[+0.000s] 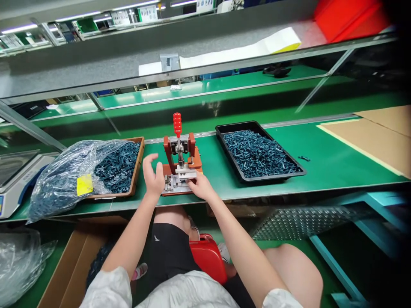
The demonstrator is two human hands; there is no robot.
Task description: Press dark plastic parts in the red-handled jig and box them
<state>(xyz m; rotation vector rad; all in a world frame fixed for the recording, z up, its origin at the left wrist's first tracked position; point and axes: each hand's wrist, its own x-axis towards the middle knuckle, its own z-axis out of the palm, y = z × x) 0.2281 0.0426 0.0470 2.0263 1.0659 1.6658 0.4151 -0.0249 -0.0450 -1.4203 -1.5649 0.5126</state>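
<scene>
Mostly green bench [321, 162], grey shelf [96, 68] above; left hand [153, 175] grip apart, right hand [199, 187] unclear, at press [180, 164].

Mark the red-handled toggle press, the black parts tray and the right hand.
Red-brown metal toggle press with red ribbed handle [192, 149]: head view, on the frame's right upright.
Black rectangular plastic tray [272, 177]: head view, on its near rim.
Right hand [199, 186]: head view, on the back of the hand.

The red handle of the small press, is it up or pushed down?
Up: the red handle stands upright, high above the frame of the press.
</scene>
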